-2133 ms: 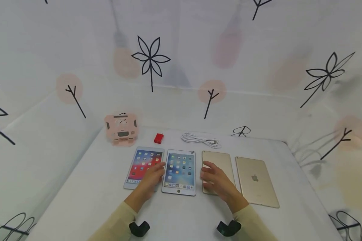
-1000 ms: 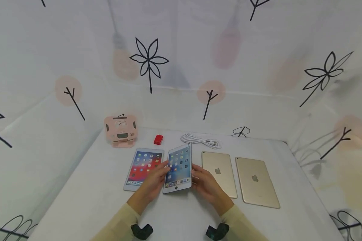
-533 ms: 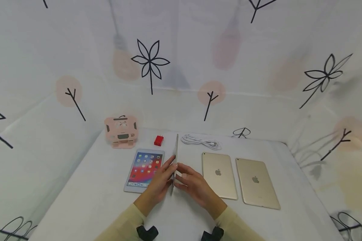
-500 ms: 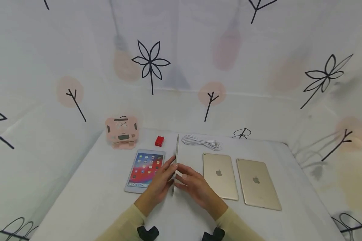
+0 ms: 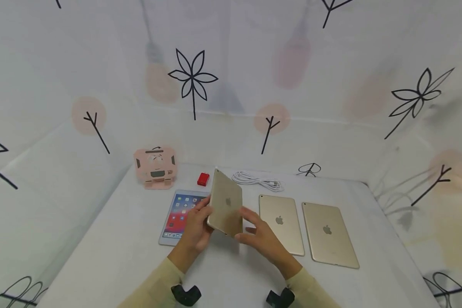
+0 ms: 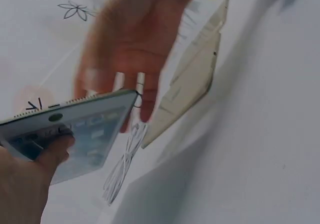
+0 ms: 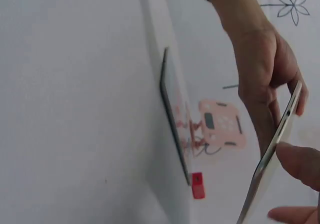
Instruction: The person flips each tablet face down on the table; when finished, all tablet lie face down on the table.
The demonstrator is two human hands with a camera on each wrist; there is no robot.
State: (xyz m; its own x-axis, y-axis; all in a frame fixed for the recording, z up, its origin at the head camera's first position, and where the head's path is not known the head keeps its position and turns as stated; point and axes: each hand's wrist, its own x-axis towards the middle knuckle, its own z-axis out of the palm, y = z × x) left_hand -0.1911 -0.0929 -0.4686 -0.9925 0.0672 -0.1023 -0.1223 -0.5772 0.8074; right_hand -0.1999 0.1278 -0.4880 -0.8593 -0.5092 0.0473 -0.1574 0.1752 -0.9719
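Note:
A tablet (image 5: 224, 197) is held above the table, tilted, its gold back with an apple logo toward the head camera. My left hand (image 5: 194, 227) grips it by the left edge. In the left wrist view, the left thumb (image 6: 56, 154) lies on the lit screen side. My right hand (image 5: 268, 244) is at the tablet's right edge with fingers spread; thumb and index fingertips touch or nearly touch its back. The right wrist view shows the right thumb (image 7: 300, 165) against the tablet (image 7: 264, 174). Left of it on the table lies a screen-up tablet (image 5: 177, 214), partly covered by my left hand.
Two gold-backed tablets lie face down at right, the nearer one (image 5: 281, 214) beside the farther one (image 5: 327, 231). Along the back are a pink tablet stand (image 5: 158, 162), a red charger plug (image 5: 203, 179) and a coiled white cable (image 5: 258, 181). A patterned sheet surrounds the table.
The middle tablet was lifted off the table by both hands. It turned from screen-up through edge-on to back-up, and my right hand's fingers have now spread at its right edge.

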